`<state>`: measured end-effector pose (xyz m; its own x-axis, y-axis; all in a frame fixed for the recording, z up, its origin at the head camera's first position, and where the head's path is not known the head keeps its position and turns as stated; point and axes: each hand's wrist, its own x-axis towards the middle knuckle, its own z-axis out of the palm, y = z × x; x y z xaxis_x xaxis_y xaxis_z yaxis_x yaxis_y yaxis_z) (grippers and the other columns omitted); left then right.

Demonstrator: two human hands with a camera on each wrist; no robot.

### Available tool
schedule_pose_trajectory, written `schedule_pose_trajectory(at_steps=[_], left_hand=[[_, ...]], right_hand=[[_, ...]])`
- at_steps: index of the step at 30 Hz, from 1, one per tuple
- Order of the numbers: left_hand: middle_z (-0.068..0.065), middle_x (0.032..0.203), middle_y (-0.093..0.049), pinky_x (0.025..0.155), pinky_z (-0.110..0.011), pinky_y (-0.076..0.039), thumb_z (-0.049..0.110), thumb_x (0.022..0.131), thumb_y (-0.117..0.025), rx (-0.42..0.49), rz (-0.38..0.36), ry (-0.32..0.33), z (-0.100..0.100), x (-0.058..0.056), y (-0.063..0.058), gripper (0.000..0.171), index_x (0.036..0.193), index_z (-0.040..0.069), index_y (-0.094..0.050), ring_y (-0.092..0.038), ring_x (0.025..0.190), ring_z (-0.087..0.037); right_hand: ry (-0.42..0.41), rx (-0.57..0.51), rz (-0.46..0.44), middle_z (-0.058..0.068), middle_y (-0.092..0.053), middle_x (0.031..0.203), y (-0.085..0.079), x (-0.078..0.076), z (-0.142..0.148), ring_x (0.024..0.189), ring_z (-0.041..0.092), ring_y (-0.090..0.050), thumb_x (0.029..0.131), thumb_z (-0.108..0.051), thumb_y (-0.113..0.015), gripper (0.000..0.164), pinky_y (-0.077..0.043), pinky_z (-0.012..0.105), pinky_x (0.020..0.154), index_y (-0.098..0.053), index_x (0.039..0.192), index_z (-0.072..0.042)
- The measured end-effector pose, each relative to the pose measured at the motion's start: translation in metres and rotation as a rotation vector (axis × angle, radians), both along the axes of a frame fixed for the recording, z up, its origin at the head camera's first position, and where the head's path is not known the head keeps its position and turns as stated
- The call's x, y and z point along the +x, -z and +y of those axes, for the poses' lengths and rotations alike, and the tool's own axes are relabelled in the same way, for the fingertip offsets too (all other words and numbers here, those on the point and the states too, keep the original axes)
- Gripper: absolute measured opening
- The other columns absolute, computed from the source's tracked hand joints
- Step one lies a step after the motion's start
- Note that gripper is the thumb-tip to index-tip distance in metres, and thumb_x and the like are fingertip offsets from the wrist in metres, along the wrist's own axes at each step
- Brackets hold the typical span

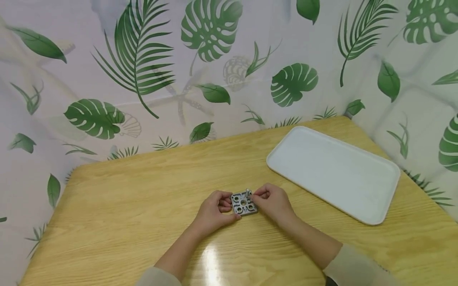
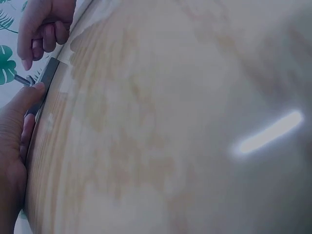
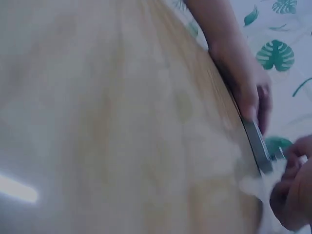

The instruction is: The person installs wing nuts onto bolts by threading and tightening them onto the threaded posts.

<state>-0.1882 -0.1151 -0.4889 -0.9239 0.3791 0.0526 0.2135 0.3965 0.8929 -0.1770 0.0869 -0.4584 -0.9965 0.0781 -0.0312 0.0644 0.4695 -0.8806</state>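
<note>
A small square grey metal plate (image 1: 244, 203) with several round holes lies on the wooden table. Near its far right corner a short metal pin (image 1: 247, 193) stands up from it. My left hand (image 1: 214, 209) grips the plate's left side, thumb along the near edge and fingers at the far left. My right hand (image 1: 273, 201) is at the plate's right side, fingers bent, fingertips right beside the pin. In the left wrist view the pin (image 2: 22, 79) leans, with the right fingertips just above it. I cannot tell whether those fingertips pinch anything.
A white rectangular tray (image 1: 336, 172) lies at the right of the wooden table (image 1: 143, 198), beyond my right hand. A leaf-patterned cloth (image 1: 161, 79) hangs behind the table's back edge and along its right side.
</note>
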Motion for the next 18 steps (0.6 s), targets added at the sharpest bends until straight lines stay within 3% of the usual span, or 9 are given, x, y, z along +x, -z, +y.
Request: schedule_pose_trajectory(at_steps=[2, 7, 9, 13, 18], left_hand=[[-0.006, 0.102, -0.059, 0.077, -0.019, -0.054, 0.017, 0.070, -0.084, 0.010, -0.002, -0.001, 0.000, 0.000, 0.000, 0.061, 0.122, 0.002, -0.055, -0.059, 0.087, -0.012], [-0.005, 0.102, -0.059, 0.077, -0.020, -0.054, 0.017, 0.070, -0.084, 0.012, 0.007, 0.005, -0.001, -0.001, -0.001, 0.061, 0.122, 0.002, -0.055, -0.059, 0.087, -0.012], [-0.005, 0.102, -0.059, 0.077, -0.019, -0.054, 0.017, 0.070, -0.084, 0.006, 0.003, 0.006, -0.002, -0.001, 0.000, 0.061, 0.122, 0.002, -0.055, -0.059, 0.087, -0.012], [-0.005, 0.102, -0.058, 0.077, -0.019, -0.054, 0.017, 0.071, -0.084, 0.002, -0.001, 0.009, -0.002, 0.001, 0.001, 0.061, 0.122, 0.002, -0.055, -0.059, 0.088, -0.012], [-0.006, 0.102, -0.059, 0.077, -0.019, -0.054, 0.017, 0.070, -0.084, 0.003, 0.000, 0.002, -0.002, 0.002, -0.001, 0.060, 0.121, 0.002, -0.056, -0.059, 0.088, -0.014]], right_hand=[[-0.141, 0.020, -0.032, 0.003, -0.062, 0.070, -0.004, -0.011, 0.011, 0.064, 0.011, -0.054, 0.080, -0.011, -0.070, 0.014, -0.046, 0.022, 0.060, -0.065, 0.088, -0.001], [-0.614, 0.080, -0.037, 0.004, -0.063, 0.080, -0.011, -0.049, 0.032, 0.070, 0.012, -0.055, 0.082, -0.004, -0.068, 0.026, -0.047, 0.022, 0.063, -0.064, 0.107, 0.002], [-0.758, 0.113, -0.035, 0.002, -0.063, 0.080, -0.012, -0.062, 0.035, 0.071, 0.011, -0.054, 0.083, -0.005, -0.069, 0.029, -0.046, 0.021, 0.062, -0.065, 0.111, 0.000], [-0.878, 0.147, -0.054, -0.004, -0.061, 0.078, -0.011, -0.074, 0.034, 0.070, 0.010, -0.051, 0.082, -0.010, -0.072, 0.028, -0.044, 0.019, 0.060, -0.069, 0.110, -0.004], [-0.834, 0.115, -0.056, -0.001, -0.067, 0.082, -0.007, -0.075, 0.035, 0.072, 0.008, -0.055, 0.082, -0.011, -0.072, 0.018, -0.047, 0.019, 0.063, -0.072, 0.099, -0.003]])
